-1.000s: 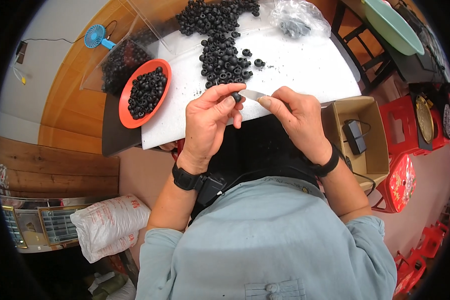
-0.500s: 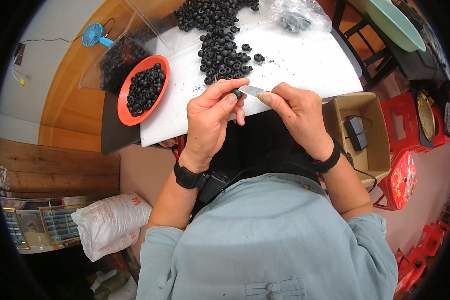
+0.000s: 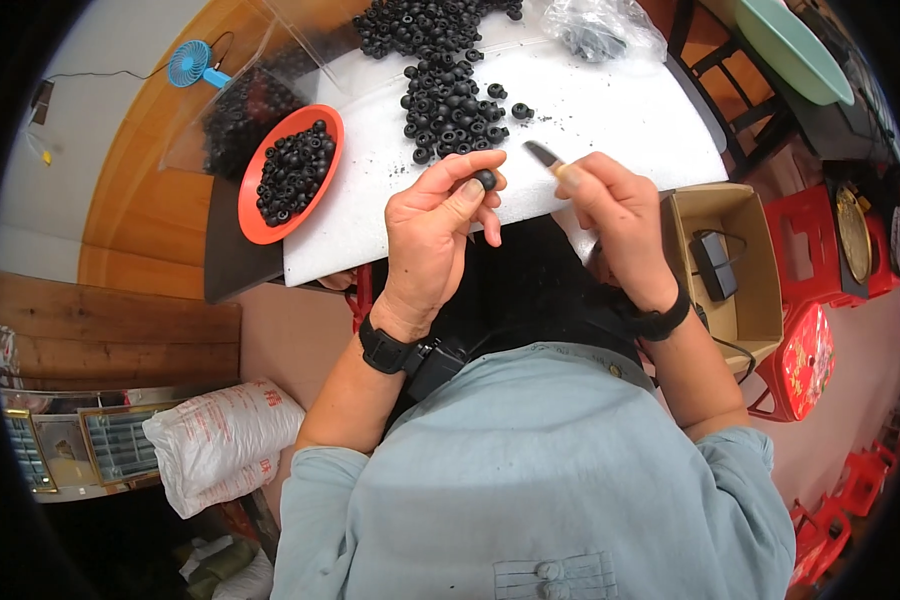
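Head view: the left hand (image 3: 432, 235) pinches a small black rubber ring (image 3: 485, 179) between thumb and forefinger, raised just above the near edge of the white bench (image 3: 610, 110). The right hand (image 3: 618, 208) is clenched round the handle of a small knife (image 3: 544, 156), its short blade pointing up and left toward the ring but a little apart from it. So both grips are closed, the left on the ring and the right on the knife.

The ring looks light, soft and a little springy, the sort of piece that gives under the fingers and could pop out of a loose pinch; holding it by its outer rim, as the fingertips do, seems the sound place, with the centre hole left free. It seems neither fragile nor slippery.

On the bench, beyond the hands, lies a loose heap of black rings (image 3: 440, 85) with fine dark crumbs scattered round it. To the left an orange dish (image 3: 260, 215) holds more of them, and a clear plastic bag (image 3: 602, 25) sits at the far edge. A small blue fan (image 3: 188, 62) stands on the wooden floor at upper left. To the right a cardboard box (image 3: 735, 260) holds a dark gadget, with red plastic stools (image 3: 805, 360) beside it; a white sack (image 3: 220, 440) lies at lower left
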Action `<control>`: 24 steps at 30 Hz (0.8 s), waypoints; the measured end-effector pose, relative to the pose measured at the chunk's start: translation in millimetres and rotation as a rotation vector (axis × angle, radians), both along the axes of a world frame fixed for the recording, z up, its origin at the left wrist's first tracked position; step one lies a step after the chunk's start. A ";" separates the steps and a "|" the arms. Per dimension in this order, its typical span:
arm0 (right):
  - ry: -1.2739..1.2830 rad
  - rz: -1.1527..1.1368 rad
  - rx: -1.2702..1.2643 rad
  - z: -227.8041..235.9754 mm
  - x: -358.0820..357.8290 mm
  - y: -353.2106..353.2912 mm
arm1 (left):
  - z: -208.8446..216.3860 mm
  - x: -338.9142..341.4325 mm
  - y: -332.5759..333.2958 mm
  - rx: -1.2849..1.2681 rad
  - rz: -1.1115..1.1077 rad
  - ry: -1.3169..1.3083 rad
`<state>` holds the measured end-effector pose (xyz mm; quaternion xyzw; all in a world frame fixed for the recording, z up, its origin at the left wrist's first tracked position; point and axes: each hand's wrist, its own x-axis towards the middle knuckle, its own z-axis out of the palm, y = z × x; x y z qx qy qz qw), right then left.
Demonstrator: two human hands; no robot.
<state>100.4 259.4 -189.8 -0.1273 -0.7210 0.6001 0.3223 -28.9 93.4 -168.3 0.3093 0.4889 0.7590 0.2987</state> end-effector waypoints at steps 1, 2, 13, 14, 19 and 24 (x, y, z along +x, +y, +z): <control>0.013 0.033 -0.189 5.0 1.9 1.0 | 0.4 -1.0 -1.5 0.004 -0.004 -0.010; -0.026 -0.007 -0.127 12.8 3.7 -1.5 | 1.3 -1.3 -3.2 0.007 -0.006 -0.021; -0.135 -0.431 0.599 25.1 12.5 30.3 | 70.4 -98.0 -80.9 -0.481 0.656 0.718; -0.159 -0.518 0.715 25.7 12.6 31.1 | 67.3 -102.3 -89.1 -0.472 0.660 0.721; -0.250 -0.709 1.074 17.8 19.5 43.8 | 37.0 -69.8 -77.3 -0.453 0.641 1.071; -0.317 -0.634 1.183 23.5 32.3 41.0 | 21.3 -24.8 -60.9 -0.364 0.473 1.017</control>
